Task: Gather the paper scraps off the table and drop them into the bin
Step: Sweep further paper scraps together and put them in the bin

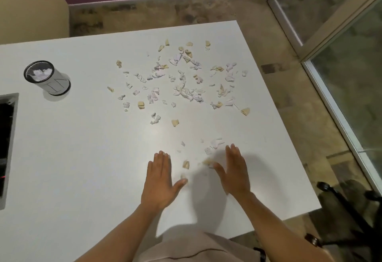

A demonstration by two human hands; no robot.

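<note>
The white table (82, 158) carries a wide scatter of torn paper scraps (186, 80), white and tan, thickest toward its far right part, with a few more lying near its front edge. A small cylindrical bin (47, 78) stands upright well to the left of them, white paper inside. A rectangular cutout (8, 137) opens at the table's left edge.

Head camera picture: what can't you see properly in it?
- Scraps near the right hand: blurred by motion.
- Bin: paper inside shows, but how full is hidden by its wall.
- Dark table opening: cut off by the left edge.
- Printing on the paper scraps: too small to read.
</note>
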